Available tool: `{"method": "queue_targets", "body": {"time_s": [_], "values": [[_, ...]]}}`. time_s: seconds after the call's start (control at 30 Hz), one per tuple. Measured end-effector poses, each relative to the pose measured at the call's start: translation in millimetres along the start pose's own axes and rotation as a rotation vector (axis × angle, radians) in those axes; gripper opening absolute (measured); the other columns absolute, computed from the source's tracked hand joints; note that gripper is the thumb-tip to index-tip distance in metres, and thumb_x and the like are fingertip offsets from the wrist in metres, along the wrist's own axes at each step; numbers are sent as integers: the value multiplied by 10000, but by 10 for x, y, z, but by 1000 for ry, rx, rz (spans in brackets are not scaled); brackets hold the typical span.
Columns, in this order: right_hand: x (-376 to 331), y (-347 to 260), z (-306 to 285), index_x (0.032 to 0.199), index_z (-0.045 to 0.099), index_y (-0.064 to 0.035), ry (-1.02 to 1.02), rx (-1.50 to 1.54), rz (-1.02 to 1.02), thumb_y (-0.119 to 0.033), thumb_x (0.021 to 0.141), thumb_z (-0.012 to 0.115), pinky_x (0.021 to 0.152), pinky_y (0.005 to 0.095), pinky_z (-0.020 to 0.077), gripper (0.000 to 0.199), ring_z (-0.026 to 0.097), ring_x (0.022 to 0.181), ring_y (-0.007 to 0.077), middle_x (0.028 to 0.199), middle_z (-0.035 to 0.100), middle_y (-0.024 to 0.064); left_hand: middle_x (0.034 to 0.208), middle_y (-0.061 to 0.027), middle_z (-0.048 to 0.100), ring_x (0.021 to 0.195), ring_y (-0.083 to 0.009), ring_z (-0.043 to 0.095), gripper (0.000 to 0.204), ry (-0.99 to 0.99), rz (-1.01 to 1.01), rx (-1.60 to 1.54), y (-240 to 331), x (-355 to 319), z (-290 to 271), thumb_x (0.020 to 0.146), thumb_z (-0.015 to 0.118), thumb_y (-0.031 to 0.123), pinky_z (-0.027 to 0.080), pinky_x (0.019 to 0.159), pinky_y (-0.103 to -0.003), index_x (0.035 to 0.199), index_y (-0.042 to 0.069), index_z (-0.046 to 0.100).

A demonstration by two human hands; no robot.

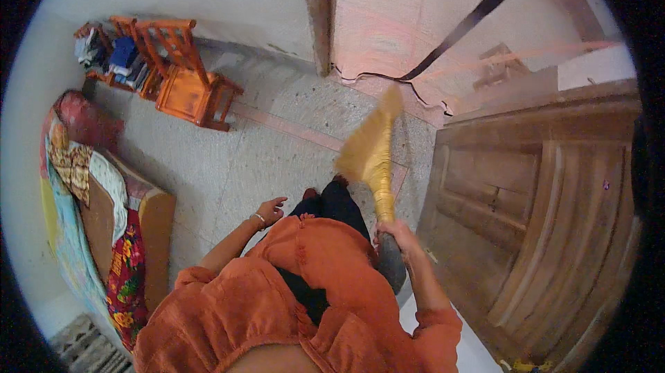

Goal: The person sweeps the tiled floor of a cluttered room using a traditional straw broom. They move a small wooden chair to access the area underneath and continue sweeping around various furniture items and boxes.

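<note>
My right hand is closed round the dark handle of a broom. Its yellow bound neck and wide straw head slant up and away from me, toward the doorway; whether the bristles touch the floor I cannot tell. Off to my left side, my left hand hangs at waist height with its fingers apart and nothing in it. A bracelet circles that wrist. Below the broom, my dark-clad legs stand on the speckled grey floor.
A brown wooden door stands close on my right. Ahead, a sheer pinkish curtain with a dark edge hangs in the doorway. An orange wooden chair and folded clothes are far left. Cloths drape over a brown piece of furniture nearer left.
</note>
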State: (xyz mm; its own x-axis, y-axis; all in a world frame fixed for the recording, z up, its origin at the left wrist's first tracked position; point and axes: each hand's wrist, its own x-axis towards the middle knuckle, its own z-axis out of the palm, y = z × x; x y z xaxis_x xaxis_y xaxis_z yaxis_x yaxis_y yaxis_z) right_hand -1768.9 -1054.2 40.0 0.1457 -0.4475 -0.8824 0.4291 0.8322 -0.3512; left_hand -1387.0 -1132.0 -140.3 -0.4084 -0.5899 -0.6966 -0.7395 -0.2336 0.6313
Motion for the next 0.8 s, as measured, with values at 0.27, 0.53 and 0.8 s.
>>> {"method": "queue_targets", "body": {"time_s": [0.27, 0.53, 0.8], "values": [[699, 246, 496, 924, 523, -31, -226, -621, -131, -155, 675, 668, 548, 268, 449, 313, 548, 595, 133, 687, 555, 41, 1075, -168, 564, 904, -251, 600, 541, -1, -150, -137, -537, -515, 357, 726, 549, 132, 488, 786, -333, 1251, 164, 422], [1817, 76, -84, 937, 553, -24, -243, -775, -31, -153, 658, 706, 528, 254, 464, 343, 554, 598, 116, 733, 578, 33, 1045, -152, 583, 844, -246, 613, 513, 213, -157, -83, -408, -504, 169, 721, 525, 99, 496, 737, -335, 1226, 154, 450], [1121, -1300, -1805, 935, 566, -38, -113, -669, 89, -171, 704, 654, 557, 255, 446, 280, 550, 614, 120, 745, 578, 27, 992, -141, 595, 795, -207, 614, 503, 277, -161, -117, 417, 260, 441, 719, 556, 97, 499, 718, -294, 1211, 151, 465]]}}
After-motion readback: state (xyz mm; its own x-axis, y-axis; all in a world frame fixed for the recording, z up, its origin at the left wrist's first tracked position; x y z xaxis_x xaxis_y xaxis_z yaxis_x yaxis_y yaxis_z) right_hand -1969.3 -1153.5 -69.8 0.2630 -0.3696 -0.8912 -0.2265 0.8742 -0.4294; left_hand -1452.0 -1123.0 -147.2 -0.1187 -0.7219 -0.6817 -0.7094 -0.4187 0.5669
